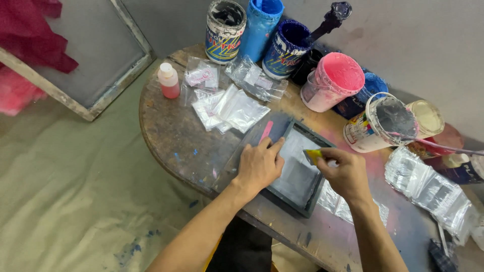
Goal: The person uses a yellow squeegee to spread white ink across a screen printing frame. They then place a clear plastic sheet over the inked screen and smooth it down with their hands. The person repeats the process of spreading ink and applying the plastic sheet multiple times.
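Now printing step, by look of it: your left hand point(259, 163) lies flat, fingers spread, pressing dark screen frame point(295, 168) at frame centre, holding nothing. Your right hand point(345, 174) pinches small yellow squeegee point(312, 155) against grey mesh, fingers closed round it. Next move likely needs steady frame, even stroke. Glossy clear plastic bags point(229, 108) above left; round worn wooden table point(171, 131) paint-smeared; pink paint tub point(334, 80) upper right.

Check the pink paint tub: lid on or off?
Off. The pink paint tub stands upright with no lid, pink paint showing at its open top.
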